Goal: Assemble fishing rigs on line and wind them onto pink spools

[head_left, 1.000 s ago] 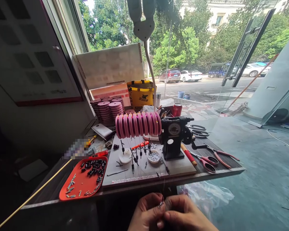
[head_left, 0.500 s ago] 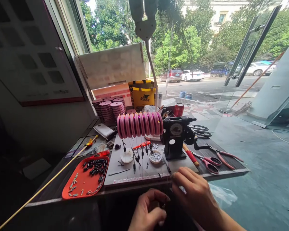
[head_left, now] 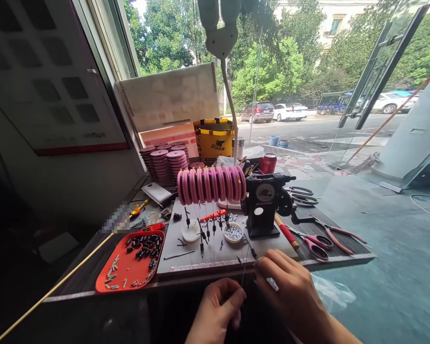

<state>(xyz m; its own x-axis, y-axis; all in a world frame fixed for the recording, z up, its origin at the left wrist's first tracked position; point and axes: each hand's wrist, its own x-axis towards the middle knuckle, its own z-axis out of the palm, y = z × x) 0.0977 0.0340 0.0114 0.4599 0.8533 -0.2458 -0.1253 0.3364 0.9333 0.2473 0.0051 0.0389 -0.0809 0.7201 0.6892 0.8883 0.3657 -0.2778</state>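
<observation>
Just off the front edge of the bench [head_left: 80,279], a thin line [head_left: 243,276] in one hand's pinch

The line rises from the left hand [head_left: 217,308], whose thumb and forefinger are closed on it, past the front edge of a white board [head_left: 175,243]. It seems to lead toward the right end of the pink spools [head_left: 211,185], but grows too faint to follow. A second ago both hands met below the bench's front edge, fingertips together. Since then the right hand [head_left: 286,282] has moved up and rightward to the board's front edge; its fingers are curled, back to view, so I cannot tell whether it grips anything. Half a second ago the left fingers looked looser. For the work, this suggests that the left hand alone now steadies the line while the right acts apart.

Farther out, pale beads [head_left: 232,232] fill a dish on the board, and the spools sit in a row on a black winder [head_left: 263,222]. Toward the bench's left end lies a red tray [head_left: 136,267]; toward its right corner, scissors [head_left: 310,244] and pliers [head_left: 340,244], all unmoved.
</observation>
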